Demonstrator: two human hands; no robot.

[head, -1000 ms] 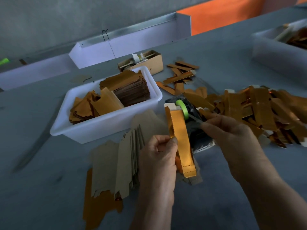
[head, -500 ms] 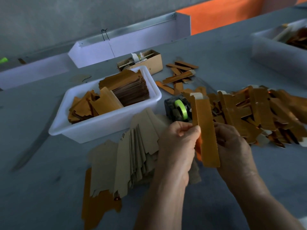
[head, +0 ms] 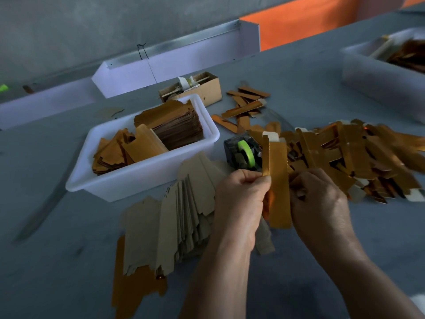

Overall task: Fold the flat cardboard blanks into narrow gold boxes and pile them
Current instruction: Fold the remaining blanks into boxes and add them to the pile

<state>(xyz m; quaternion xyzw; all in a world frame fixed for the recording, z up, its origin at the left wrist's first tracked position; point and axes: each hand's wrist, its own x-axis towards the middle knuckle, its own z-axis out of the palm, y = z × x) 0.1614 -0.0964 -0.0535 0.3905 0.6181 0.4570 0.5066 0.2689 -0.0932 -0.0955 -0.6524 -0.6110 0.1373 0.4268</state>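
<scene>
A narrow gold box (head: pixel 277 180) stands nearly upright between my hands, its white end flap at the top. My left hand (head: pixel 239 201) pinches its left edge between thumb and fingers. My right hand (head: pixel 318 203) curls round its right side, fingers tucked behind it. A fanned stack of flat blanks (head: pixel 181 217) lies brown side up to the left of my left hand, with one gold blank (head: pixel 131 293) underneath. A loose pile of folded gold boxes (head: pixel 358 157) spreads over the table to the right.
A white tub (head: pixel 142 178) with more gold blanks sits behind the stack. A tape dispenser (head: pixel 243 155) with a green roll stands just behind the box. Farther back are a small cardboard carton (head: pixel 207 88), scattered gold strips (head: pixel 243 107) and a second white tub (head: pixel 377 74) at the far right.
The box has moved right, from in front of the tape dispenser toward the pile. My right hand left the tape dispenser and closed on the box's right side; my left hand followed.
</scene>
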